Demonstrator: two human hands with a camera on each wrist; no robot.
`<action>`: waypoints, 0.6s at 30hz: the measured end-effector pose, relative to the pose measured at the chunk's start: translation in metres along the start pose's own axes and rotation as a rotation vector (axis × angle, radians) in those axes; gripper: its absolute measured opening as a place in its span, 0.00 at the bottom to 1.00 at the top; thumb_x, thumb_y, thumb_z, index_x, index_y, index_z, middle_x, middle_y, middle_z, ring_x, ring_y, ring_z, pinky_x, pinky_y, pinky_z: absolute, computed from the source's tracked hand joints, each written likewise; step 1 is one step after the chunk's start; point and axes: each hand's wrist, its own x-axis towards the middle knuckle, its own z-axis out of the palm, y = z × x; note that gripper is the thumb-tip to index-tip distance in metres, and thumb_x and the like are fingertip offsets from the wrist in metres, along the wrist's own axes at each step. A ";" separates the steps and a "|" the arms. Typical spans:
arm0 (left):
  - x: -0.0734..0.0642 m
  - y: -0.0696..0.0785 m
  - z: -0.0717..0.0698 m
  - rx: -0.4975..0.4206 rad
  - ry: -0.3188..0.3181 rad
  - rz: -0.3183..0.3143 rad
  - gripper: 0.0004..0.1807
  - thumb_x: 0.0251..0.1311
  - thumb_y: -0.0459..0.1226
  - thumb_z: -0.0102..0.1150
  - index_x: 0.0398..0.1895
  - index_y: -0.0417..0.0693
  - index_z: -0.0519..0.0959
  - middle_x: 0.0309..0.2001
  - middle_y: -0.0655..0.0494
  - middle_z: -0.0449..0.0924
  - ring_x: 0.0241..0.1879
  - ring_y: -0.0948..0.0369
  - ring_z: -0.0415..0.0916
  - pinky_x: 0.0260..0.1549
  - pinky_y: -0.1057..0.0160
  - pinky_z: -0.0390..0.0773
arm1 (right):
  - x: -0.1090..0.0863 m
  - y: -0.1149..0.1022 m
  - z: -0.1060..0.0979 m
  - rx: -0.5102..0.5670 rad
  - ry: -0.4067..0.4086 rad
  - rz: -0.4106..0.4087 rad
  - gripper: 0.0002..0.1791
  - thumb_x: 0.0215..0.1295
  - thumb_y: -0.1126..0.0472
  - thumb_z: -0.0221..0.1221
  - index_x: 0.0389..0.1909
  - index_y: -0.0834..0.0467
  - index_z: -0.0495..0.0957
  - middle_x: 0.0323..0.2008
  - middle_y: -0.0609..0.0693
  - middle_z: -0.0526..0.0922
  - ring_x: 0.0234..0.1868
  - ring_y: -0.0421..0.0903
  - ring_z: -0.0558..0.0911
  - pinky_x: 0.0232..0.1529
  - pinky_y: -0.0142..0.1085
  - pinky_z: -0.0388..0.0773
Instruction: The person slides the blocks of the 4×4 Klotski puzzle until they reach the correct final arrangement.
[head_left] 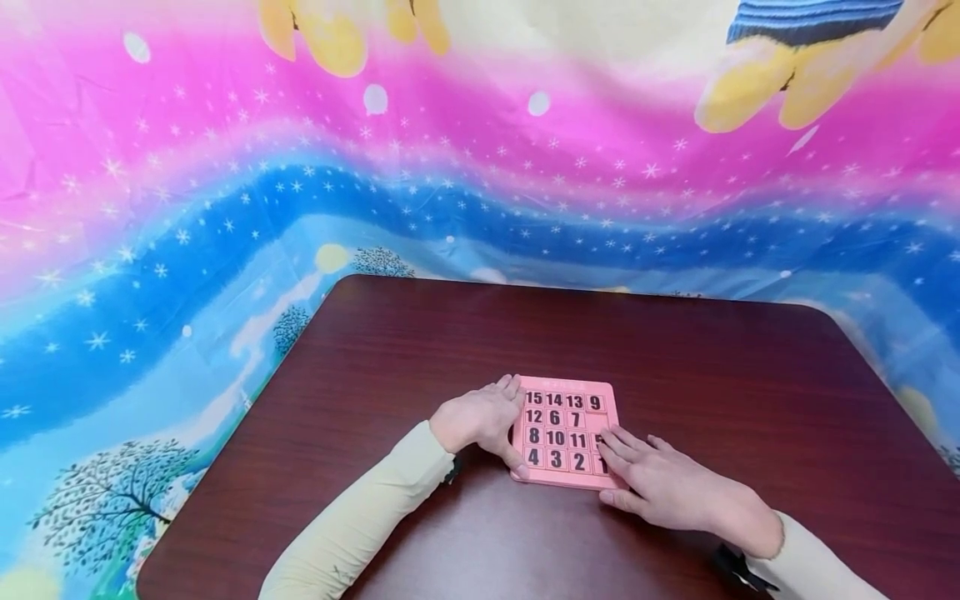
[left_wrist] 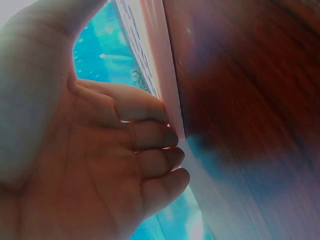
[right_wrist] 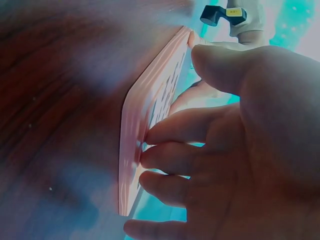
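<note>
A pink sliding number puzzle (head_left: 556, 427) lies flat on the table, its square tiles bearing black numerals. The gap among the tiles is below the 9 and right of the 7. My left hand (head_left: 483, 421) rests along the puzzle's left edge, thumb by the lower left corner; in the left wrist view its fingertips (left_wrist: 175, 156) meet the pink side. From the right, my right hand (head_left: 667, 483) reaches over the frame with fingers extended, partly covering the 5 and 1 tiles. Its fingertips (right_wrist: 150, 157) touch the puzzle's face in the right wrist view.
The dark brown wooden table (head_left: 420, 350) has rounded far corners. Behind it hangs a backdrop cloth (head_left: 480, 183) in pink and blue with snowflakes and trees. A black strap (head_left: 738, 571) is around the right wrist.
</note>
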 end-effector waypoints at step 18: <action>0.001 0.000 0.001 -0.005 -0.011 -0.008 0.71 0.36 0.72 0.67 0.78 0.41 0.50 0.79 0.44 0.42 0.79 0.53 0.40 0.78 0.59 0.48 | 0.019 0.018 0.000 -0.029 0.037 -0.008 0.38 0.70 0.40 0.52 0.70 0.62 0.65 0.73 0.61 0.63 0.74 0.63 0.60 0.65 0.67 0.65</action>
